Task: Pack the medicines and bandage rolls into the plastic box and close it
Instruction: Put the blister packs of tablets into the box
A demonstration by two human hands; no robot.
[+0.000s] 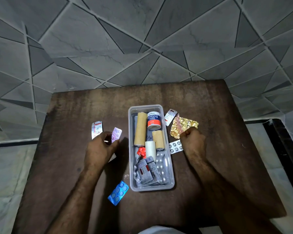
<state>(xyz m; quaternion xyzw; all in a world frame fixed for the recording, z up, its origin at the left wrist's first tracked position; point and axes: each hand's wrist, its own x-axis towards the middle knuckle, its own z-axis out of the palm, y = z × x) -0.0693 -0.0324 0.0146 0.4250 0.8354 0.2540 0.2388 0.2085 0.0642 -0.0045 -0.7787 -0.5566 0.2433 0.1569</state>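
A: Head view, quick: plastic box point(169, 179) open, mid bench point(74, 112), between both hands.
B: Contents?
A: Bandage rolls point(140, 129), adhesive tape point(153, 120), blister strips point(147, 173) at the near end.
B: Left hand point(98, 149)?
A: Just left of the box, fingers curled over a purple strip point(116, 134); a white strip point(96, 129) beside it, a blue strip point(118, 192) nearer the person.
B: Right hand point(193, 141)?
A: Right of the box, closed on a gold foil strip point(186, 125); a white blister point(175, 146) touching it.
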